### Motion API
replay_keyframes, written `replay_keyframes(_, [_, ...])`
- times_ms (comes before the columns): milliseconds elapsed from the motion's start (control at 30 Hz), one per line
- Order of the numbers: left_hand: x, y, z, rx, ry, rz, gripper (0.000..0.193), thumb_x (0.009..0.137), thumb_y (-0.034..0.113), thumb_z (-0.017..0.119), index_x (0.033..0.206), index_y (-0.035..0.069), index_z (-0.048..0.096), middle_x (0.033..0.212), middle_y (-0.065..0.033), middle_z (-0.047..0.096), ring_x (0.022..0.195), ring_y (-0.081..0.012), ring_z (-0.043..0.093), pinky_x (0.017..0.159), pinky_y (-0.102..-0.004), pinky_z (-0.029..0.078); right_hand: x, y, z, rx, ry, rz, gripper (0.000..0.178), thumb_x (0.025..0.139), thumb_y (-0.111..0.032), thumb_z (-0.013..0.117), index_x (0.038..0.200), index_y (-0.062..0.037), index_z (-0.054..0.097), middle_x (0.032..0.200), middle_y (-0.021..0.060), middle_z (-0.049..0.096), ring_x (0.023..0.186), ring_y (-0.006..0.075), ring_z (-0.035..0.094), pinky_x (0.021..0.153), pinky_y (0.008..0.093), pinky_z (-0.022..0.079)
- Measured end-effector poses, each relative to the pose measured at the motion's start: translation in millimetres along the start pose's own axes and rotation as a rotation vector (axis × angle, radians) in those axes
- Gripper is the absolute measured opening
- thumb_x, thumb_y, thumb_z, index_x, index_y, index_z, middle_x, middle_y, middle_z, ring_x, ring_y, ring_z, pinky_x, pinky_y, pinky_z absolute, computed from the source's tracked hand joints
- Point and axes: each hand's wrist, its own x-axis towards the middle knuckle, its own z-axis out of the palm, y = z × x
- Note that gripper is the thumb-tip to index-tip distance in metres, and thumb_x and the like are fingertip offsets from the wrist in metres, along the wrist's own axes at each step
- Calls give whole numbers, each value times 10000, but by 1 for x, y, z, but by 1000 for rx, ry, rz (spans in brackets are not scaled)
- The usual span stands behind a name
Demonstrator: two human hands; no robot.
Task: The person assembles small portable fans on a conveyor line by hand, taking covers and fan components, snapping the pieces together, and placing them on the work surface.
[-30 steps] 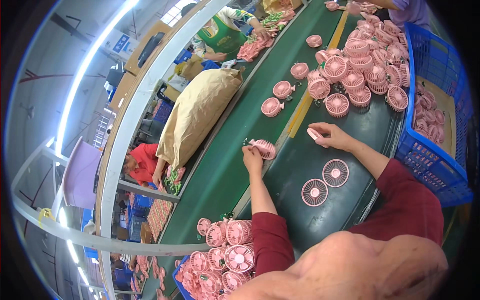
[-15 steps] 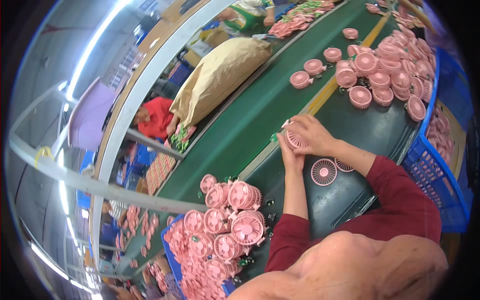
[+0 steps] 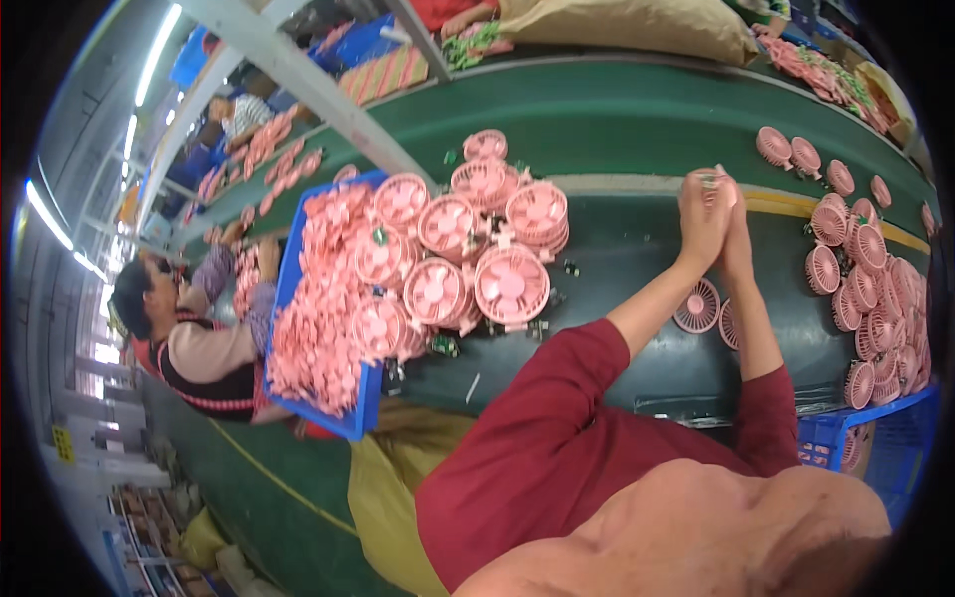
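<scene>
My left hand (image 3: 702,221) and my right hand (image 3: 735,237) are pressed together around a pink fan head (image 3: 723,183), above the far edge of the dark worktop (image 3: 637,289). Most of the fan head is hidden by my fingers. Close below my wrists lie two round pink fan grilles (image 3: 696,305), one partly covered by my right forearm. To the left stand several stacks of pink fan housings with blades (image 3: 511,286). Small green circuit boards (image 3: 445,345) lie among and beside them.
A blue tray (image 3: 366,403) of small pink parts adjoins the stacks. On the right are a heap of pink fan heads (image 3: 867,289) and a blue crate (image 3: 895,438). A green conveyor belt (image 3: 617,119) runs behind. A co-worker (image 3: 204,338) sits at the far left.
The view has swung left, bringing the tray and a co-worker into fuller sight. My hands stay together on the fan head, now closed more tightly around it.
</scene>
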Motion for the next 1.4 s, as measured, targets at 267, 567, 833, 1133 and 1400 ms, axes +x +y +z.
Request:
replay_keyframes(267, [-2, 34, 3, 290, 73, 395, 298, 858, 204, 562, 1089, 28, 491, 1090, -174, 481, 1024, -347, 437, 910, -431, 332, 0, -1, -19, 226, 19, 127, 460, 1010, -394, 344, 1301, -58, 463, 1231, 66, 536, 1124, 173, 527, 955, 313, 439])
replay_keyframes(567, [-15, 35, -44, 534, 74, 229, 566, 888, 209, 539, 1347, -8, 288, 1374, -245, 308, 1277, -426, 291, 1058, -472, 208, 23, -10, 20, 232, -293, 337, 434, 993, -382, 418, 1259, -51, 506, 1136, 47, 595, 1036, 143, 579, 896, 294, 473])
replay_keyframes(833, [-52, 166, -143, 945, -247, 475, 507, 794, 146, 641, 1270, 41, 503, 1348, -168, 440, 1276, -385, 362, 1065, -484, 281, 133, 27, -58, -26, 20, 54, 571, 911, -379, 586, 1346, -43, 431, 1151, 62, 566, 1045, 156, 533, 863, 286, 432])
replay_keyframes(1133, [-51, 177, -261, 1233, -59, 191, 316, 795, 117, 675, 1090, 38, 592, 1037, -144, 593, 968, -326, 546, 843, -401, 446, -48, -46, -23, -941, -611, 2, 602, 708, -153, 702, 1275, -63, 519, 1313, 138, 506, 1205, 251, 497, 994, 362, 405])
replay_keyframes(1400, [-8, 157, -268, 1230, -11, 158, 162, 870, 115, 580, 1001, 25, 608, 846, -174, 642, 801, -349, 609, 711, -435, 468, -108, -18, -39, -1286, -624, -279, 794, 566, -159, 826, 1291, -125, 503, 1363, 173, 422, 1255, 368, 397, 1036, 442, 356])
